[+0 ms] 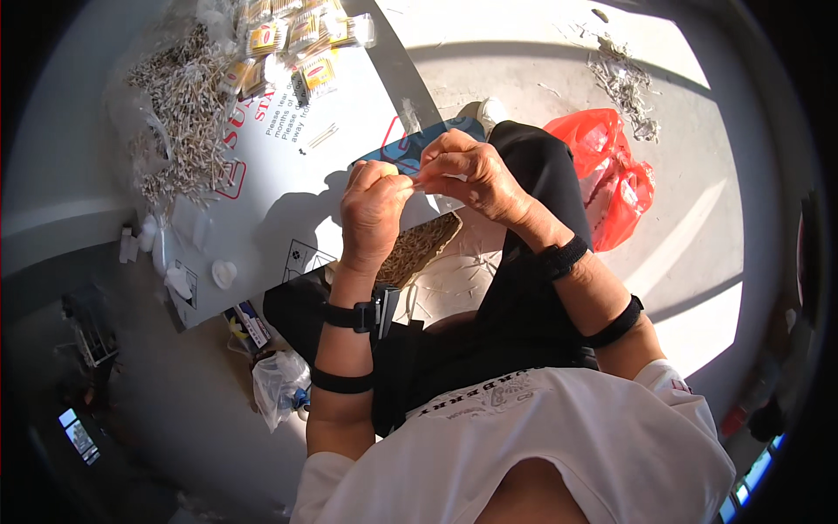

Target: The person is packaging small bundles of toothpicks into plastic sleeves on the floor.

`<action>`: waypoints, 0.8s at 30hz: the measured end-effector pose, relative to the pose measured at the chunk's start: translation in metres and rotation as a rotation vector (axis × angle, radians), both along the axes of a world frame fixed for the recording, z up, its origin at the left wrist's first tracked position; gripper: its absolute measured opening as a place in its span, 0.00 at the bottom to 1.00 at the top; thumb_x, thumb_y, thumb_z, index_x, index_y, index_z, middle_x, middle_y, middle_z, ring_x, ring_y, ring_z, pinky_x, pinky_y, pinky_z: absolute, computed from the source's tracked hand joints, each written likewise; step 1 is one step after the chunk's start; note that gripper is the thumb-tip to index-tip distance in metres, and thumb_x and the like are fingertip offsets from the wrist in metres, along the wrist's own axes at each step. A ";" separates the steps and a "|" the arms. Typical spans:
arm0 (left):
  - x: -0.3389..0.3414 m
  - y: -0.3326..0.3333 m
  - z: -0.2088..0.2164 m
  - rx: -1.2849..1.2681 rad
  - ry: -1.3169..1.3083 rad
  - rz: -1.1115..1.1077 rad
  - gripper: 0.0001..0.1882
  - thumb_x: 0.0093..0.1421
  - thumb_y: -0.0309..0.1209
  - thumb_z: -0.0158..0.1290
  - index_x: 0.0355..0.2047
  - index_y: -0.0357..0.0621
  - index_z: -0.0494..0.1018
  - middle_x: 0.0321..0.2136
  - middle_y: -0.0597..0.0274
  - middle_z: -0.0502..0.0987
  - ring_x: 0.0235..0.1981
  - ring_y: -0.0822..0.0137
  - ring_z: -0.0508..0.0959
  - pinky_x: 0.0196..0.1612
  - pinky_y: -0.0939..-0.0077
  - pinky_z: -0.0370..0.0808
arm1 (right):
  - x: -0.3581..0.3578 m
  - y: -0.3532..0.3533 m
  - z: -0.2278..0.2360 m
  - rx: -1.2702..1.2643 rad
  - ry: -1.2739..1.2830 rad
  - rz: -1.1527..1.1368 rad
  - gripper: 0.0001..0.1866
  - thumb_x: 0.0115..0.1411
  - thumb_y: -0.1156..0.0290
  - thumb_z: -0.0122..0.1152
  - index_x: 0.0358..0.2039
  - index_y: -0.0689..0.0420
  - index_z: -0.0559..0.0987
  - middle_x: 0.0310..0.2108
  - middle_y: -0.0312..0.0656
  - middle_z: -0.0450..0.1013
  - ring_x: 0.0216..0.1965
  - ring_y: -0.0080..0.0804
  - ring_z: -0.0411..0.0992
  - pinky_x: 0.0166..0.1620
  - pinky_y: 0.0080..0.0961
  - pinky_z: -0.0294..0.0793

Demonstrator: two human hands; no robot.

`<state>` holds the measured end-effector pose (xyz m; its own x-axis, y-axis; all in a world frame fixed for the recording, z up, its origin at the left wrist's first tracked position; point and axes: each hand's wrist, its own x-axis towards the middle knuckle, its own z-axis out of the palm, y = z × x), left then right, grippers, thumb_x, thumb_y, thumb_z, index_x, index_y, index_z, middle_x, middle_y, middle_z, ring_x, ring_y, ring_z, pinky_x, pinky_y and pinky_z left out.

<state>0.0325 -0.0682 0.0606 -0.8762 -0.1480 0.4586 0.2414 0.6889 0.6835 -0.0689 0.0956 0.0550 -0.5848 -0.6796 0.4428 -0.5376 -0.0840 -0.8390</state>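
Fingers (pixel 410 181) of both hands pinching a small clear packet (pixel 421 179), woven tray (pixel 419 247) below, red bag (pixel 611 170) beside.

I see my left hand (pixel 374 210) and right hand (pixel 467 175) meeting fingertip to fingertip above the near edge of a flattened carton (pixel 288 188). A heap of small sticks (pixel 179 113) lies on its far left, packets (pixel 292 39) at its far end. A woven mat (pixel 419 249) sits just beneath my hands, a plastic bag (pixel 611 175) to the right.
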 end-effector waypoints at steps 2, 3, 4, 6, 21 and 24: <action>-0.003 0.005 -0.001 0.000 0.040 0.030 0.08 0.45 0.15 0.59 0.26 0.39 0.75 0.28 0.62 0.74 0.31 0.64 0.73 0.34 0.72 0.73 | 0.000 0.002 0.000 0.005 -0.102 0.010 0.06 0.49 0.80 0.68 0.28 0.59 0.80 0.32 0.39 0.72 0.35 0.35 0.71 0.38 0.28 0.72; -0.005 0.007 -0.001 -0.006 0.074 0.057 0.08 0.46 0.16 0.59 0.26 0.40 0.75 0.28 0.62 0.74 0.32 0.60 0.73 0.35 0.70 0.73 | 0.000 0.001 -0.001 0.010 -0.096 0.013 0.06 0.49 0.80 0.68 0.28 0.59 0.80 0.32 0.39 0.72 0.35 0.35 0.71 0.38 0.28 0.72; -0.007 0.007 -0.001 -0.057 0.087 0.060 0.08 0.47 0.15 0.57 0.28 0.39 0.73 0.28 0.60 0.72 0.32 0.58 0.72 0.36 0.68 0.72 | 0.000 -0.002 0.001 0.022 0.012 -0.043 0.06 0.47 0.80 0.68 0.26 0.59 0.79 0.32 0.39 0.72 0.34 0.37 0.71 0.37 0.29 0.72; -0.007 0.008 -0.002 -0.124 0.100 0.098 0.09 0.48 0.14 0.56 0.28 0.39 0.72 0.28 0.59 0.71 0.33 0.56 0.71 0.36 0.66 0.72 | 0.001 -0.009 0.004 0.034 0.231 -0.121 0.05 0.46 0.79 0.65 0.24 0.59 0.77 0.30 0.39 0.70 0.31 0.38 0.68 0.34 0.30 0.71; -0.016 -0.019 0.003 -0.011 -0.226 0.021 0.06 0.48 0.12 0.49 0.25 0.34 0.69 0.26 0.57 0.72 0.28 0.62 0.76 0.32 0.69 0.74 | -0.012 -0.027 0.005 0.228 0.326 -0.102 0.06 0.50 0.76 0.64 0.25 0.58 0.74 0.27 0.42 0.69 0.34 0.43 0.69 0.36 0.35 0.72; -0.018 -0.016 0.000 0.044 -0.154 0.020 0.08 0.46 0.09 0.48 0.25 0.33 0.70 0.25 0.59 0.73 0.27 0.67 0.76 0.31 0.74 0.74 | -0.013 -0.027 0.004 0.226 0.301 -0.068 0.04 0.52 0.76 0.63 0.27 0.59 0.75 0.27 0.42 0.70 0.33 0.43 0.71 0.36 0.34 0.72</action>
